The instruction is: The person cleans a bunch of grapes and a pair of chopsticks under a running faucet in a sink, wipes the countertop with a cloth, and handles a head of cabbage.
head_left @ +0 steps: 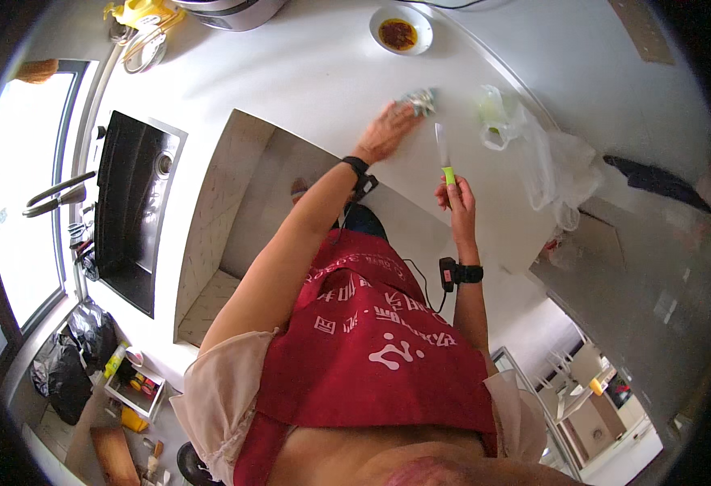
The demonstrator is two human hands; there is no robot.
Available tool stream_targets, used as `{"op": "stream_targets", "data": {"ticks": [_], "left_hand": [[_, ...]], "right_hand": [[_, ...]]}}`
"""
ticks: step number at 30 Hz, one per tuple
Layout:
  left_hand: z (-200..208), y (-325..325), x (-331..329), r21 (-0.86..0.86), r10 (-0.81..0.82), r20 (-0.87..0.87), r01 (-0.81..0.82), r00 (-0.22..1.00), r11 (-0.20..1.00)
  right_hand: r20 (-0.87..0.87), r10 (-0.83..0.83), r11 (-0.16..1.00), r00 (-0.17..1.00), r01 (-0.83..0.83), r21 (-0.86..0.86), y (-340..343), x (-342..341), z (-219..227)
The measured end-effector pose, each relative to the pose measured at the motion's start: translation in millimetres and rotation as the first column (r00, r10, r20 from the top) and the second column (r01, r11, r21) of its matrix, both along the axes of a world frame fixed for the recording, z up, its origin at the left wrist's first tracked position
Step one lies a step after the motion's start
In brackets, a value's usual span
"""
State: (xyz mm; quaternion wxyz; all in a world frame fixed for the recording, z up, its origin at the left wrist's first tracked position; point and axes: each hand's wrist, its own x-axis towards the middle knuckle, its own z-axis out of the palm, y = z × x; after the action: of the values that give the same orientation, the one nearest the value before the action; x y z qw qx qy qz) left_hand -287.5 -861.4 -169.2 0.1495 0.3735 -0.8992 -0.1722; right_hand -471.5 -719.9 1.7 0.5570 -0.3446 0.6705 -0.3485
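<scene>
My left hand (pixel 386 132) reaches forward over the white countertop (pixel 307 77), its fingers closed on a crumpled, light patterned cloth (pixel 423 100) that lies against the surface. That hand is slightly blurred. To its right, my right hand (pixel 459 199) grips a small knife (pixel 449 173) by its bright green handle. The blade points away from me, a little to the right of the cloth and apart from it. Each wrist wears a black strap with a small device.
A white bowl (pixel 377 31) of reddish-brown sauce stands at the far side. White plastic bags (pixel 538 154), one with something green inside, lie on the right. At left is a black sink (pixel 129 215) with a tap (pixel 60 194). A rice-cooker-like appliance (pixel 234 12) stands at the far left.
</scene>
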Motion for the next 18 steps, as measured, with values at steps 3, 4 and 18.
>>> {"op": "stream_targets", "data": {"ticks": [3,4,18], "left_hand": [[-21.0,-46.2,51.8,-0.105,0.256,0.122,-0.244,0.959,0.964],[-31.1,-59.2,77.6,-0.123,0.337,0.147,-0.321,0.930,0.939],[9.8,-51.4,360.2,0.198,0.831,-0.495,-0.899,0.253,0.391]], "right_hand": [[-0.041,0.096,0.995,0.995,-0.097,-0.021,-11.4,8.7,-4.0],[-0.045,0.089,0.996,0.995,-0.090,-0.025,-10.6,10.4,-8.3],[0.105,-0.520,0.849,0.848,0.526,-0.043,-178.3,-24.3,-106.3]]}}
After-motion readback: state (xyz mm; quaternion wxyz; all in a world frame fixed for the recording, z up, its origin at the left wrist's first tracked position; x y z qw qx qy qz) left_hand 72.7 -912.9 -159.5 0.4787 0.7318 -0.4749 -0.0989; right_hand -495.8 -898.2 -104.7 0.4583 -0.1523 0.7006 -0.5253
